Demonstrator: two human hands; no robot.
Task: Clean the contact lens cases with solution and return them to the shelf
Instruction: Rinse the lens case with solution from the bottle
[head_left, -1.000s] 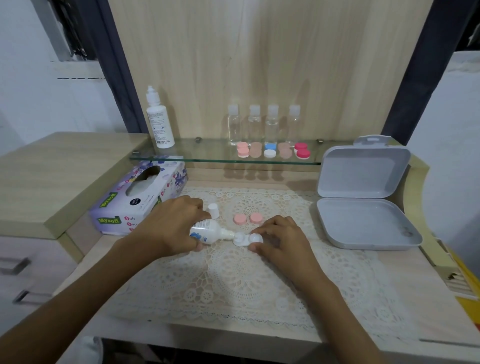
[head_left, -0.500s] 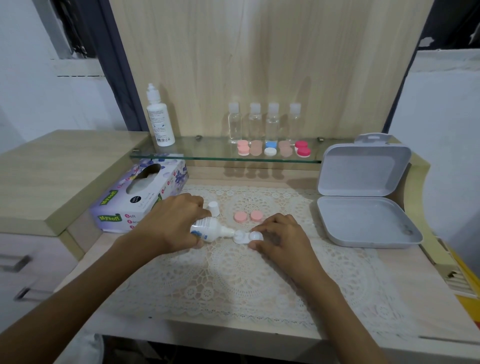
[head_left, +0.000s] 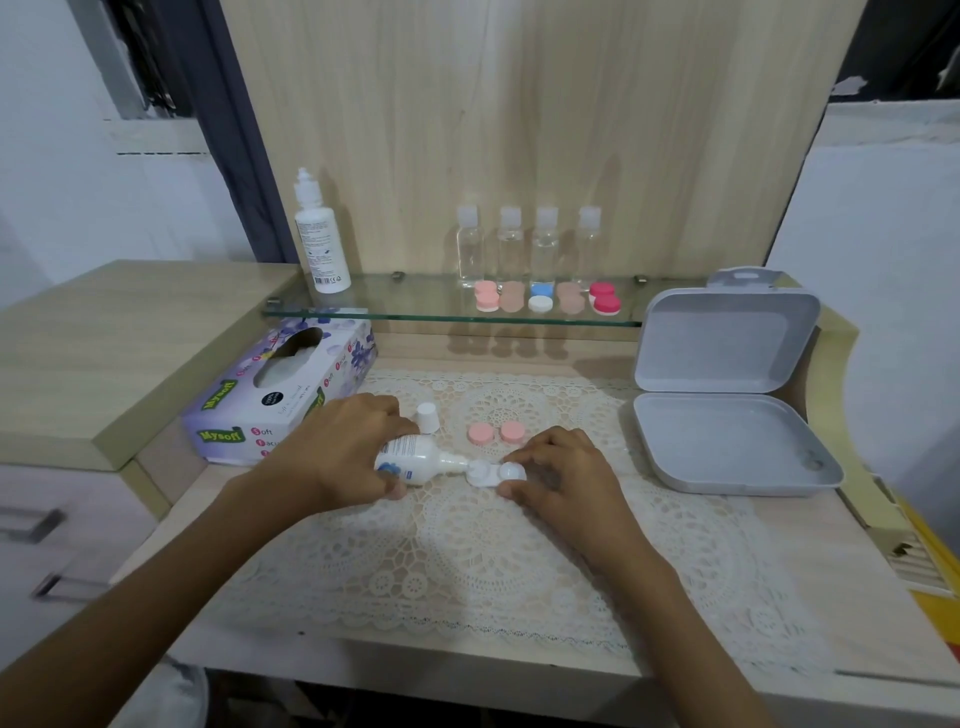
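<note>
White lens case (head_left: 491, 474) lies on the lace mat (head_left: 467, 561), its right well pinched between the right hand's (head_left: 566, 478) thumb and curled fingertips. The left hand (head_left: 343, 452) grips a small solution bottle (head_left: 415, 460), nozzle touching the case's left well. Just behind lie two pink lids (head_left: 497, 432) and a white cap (head_left: 427, 417); a tissue box (head_left: 280, 395) stands left, an open grey box (head_left: 727, 441) right, the glass shelf (head_left: 395, 306) beyond. Case and bottle both run left to right, nozzle pointing right.
</note>
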